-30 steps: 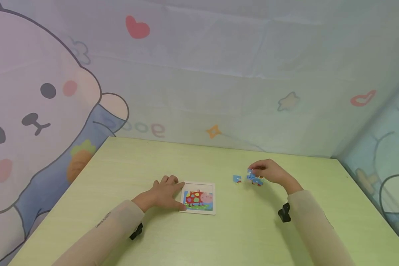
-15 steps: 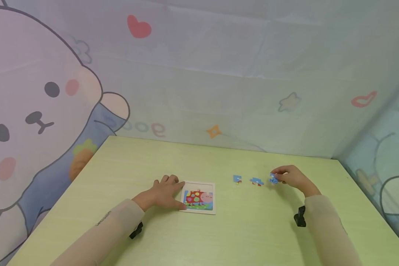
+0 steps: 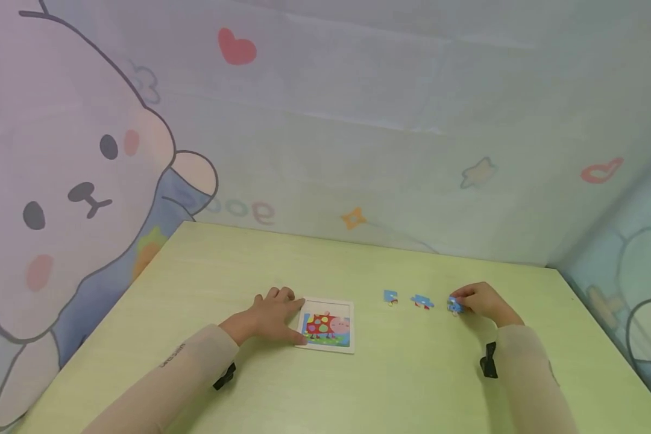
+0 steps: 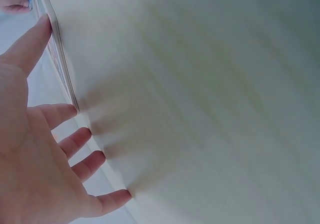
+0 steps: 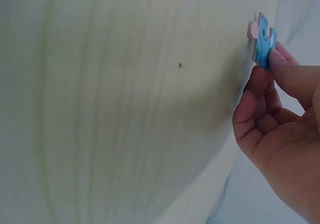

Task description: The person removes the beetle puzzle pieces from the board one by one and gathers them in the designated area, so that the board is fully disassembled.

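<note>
In the head view my left hand [image 3: 271, 316] is spread at the left side of a square puzzle board [image 3: 354, 325] with a white frame. Its thumb and index finger touch the frame's left edge, and the other fingertips rest on the table. A pig in a spotted red dress shows on the joined lower part; the top strip of the board is bare. My right hand [image 3: 484, 301] pinches a blue puzzle piece [image 5: 264, 41] between thumb and fingers, with a pinkish knob showing in the right wrist view. Two other blue-and-red puzzle pieces, one left [image 3: 390, 296] and one middle [image 3: 422, 301], lie apart on the table.
A pale yellow-green wooden table [image 3: 390, 386] bears everything. Behind it hangs a printed cloth [image 3: 358, 120] with a bear, hearts and stars, and more cloth rises along the right side. Each wrist carries a small black device.
My right hand has moved right, away from the middle piece, then slightly nearer me, with its puzzle piece now turned. My left hand stays on the board. The head view has shifted a little.
</note>
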`<state>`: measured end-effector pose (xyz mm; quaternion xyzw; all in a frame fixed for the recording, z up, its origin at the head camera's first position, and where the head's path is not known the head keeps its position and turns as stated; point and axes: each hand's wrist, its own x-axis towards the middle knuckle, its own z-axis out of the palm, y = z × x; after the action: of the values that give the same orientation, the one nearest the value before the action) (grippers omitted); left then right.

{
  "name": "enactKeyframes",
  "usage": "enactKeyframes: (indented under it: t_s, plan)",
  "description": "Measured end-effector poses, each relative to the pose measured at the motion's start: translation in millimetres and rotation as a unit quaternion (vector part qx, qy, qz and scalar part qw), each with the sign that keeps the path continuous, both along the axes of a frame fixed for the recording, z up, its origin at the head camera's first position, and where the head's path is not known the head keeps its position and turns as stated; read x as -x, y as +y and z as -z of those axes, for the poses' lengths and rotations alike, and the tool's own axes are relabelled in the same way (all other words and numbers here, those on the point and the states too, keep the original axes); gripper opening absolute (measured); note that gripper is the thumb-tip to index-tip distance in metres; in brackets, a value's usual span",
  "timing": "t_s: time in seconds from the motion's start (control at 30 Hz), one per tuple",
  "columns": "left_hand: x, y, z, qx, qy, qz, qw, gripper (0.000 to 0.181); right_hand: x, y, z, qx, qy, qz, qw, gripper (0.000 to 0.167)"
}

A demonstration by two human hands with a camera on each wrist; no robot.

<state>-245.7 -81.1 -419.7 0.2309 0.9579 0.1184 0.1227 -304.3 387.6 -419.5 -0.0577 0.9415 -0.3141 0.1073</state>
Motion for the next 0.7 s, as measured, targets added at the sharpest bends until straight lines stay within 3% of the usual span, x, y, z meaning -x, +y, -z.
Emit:
enactKeyframes:
  t_s: [0.43, 0.7]
  plan:
    - [0.4, 1.2, -0.9, 0.002, 0.003, 0.004, 1.0, 0.088, -2.3, -1, -3.0, -0.038, 0.015, -0.002, 0.9992, 0.03]
    - [0.6, -0.1, -0.9, 0.003, 0.002, 0.003, 1.0, 0.088, -2.7, -18, -25.3, 0.011, 0.05, -0.021, 0.9984, 0.048]
